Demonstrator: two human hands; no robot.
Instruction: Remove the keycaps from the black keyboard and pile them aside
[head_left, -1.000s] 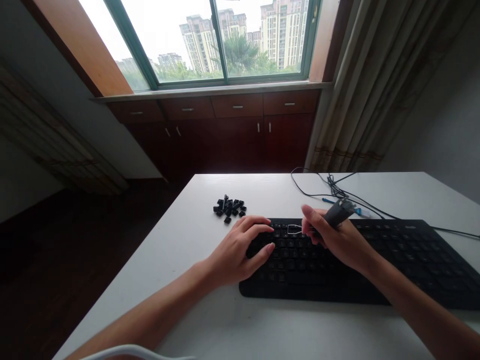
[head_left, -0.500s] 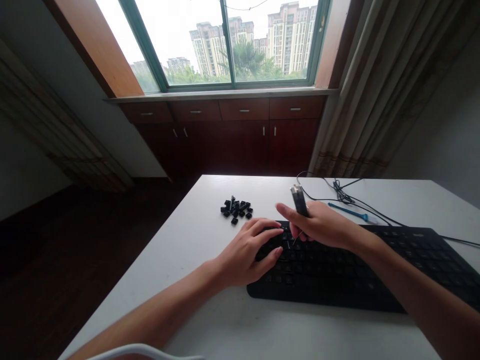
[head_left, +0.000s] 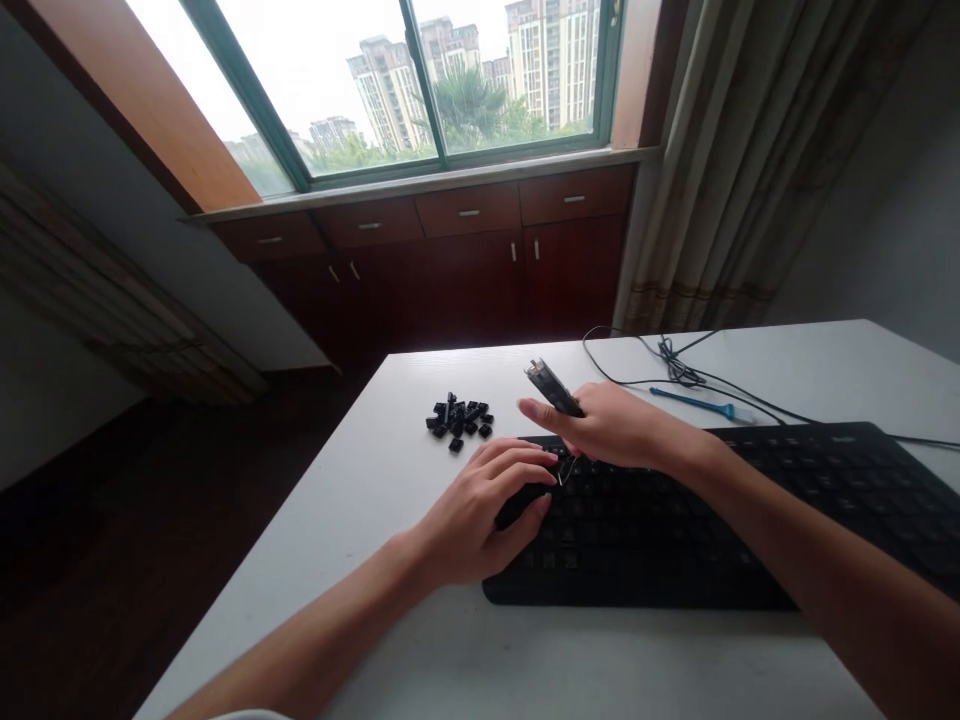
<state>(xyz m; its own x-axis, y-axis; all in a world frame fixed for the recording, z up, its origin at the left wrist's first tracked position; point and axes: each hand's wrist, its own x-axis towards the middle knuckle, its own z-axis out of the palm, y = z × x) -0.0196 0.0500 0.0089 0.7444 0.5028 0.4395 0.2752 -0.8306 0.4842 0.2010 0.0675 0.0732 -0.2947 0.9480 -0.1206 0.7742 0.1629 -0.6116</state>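
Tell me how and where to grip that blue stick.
Probably pinch the blue stick mid-shaft, from above: it is slim and lies on the table, with black cables close along its far side and the keyboard on its near side.

Bright window (head_left: 330, 75) above reddish-brown cabinets (head_left: 450, 275)

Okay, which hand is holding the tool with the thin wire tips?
The right hand: it grips the dark tool above the keyboard. The left hand lies over the keyboard's left end, with no tool showing in it.
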